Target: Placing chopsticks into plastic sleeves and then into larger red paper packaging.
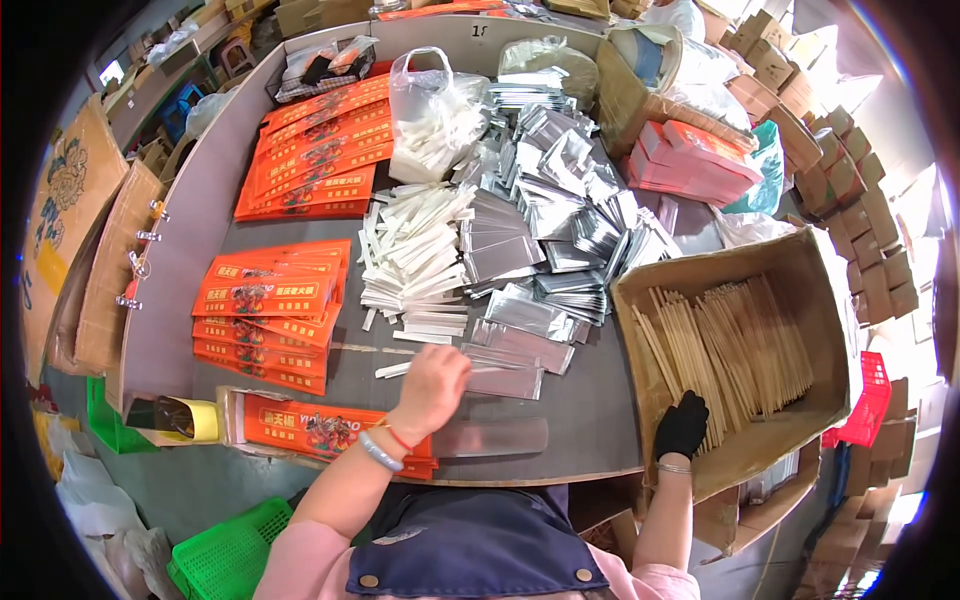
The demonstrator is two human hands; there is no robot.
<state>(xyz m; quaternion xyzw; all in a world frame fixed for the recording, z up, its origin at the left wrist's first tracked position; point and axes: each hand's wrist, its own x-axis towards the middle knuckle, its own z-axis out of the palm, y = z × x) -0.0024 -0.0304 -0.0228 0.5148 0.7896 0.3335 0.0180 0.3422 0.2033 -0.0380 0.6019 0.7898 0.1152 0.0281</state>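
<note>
Bare and wearing a bangle, my left hand [433,383] is over the front middle of the table with its fingers curled together; what is between them, if anything, is hidden. Narrow white paper packets [415,245] and flat silver sleeves [505,382] lie around it. Beneath my left forearm is a front stack of orange printed sleeves [290,425], with a clear plastic strip [495,437] sticking out to its right. My right hand [682,425], in a black glove, closes at the near ends of wooden chopsticks [750,345] in a cardboard box [825,300].
More orange sleeves [265,300] are fanned out at the left. A clear bag [437,120] of white packets stands at the back, beside heaped silver sleeves [570,190]. Raised panels [190,200] edge the table. A green basket [225,550] sits on the floor at lower left.
</note>
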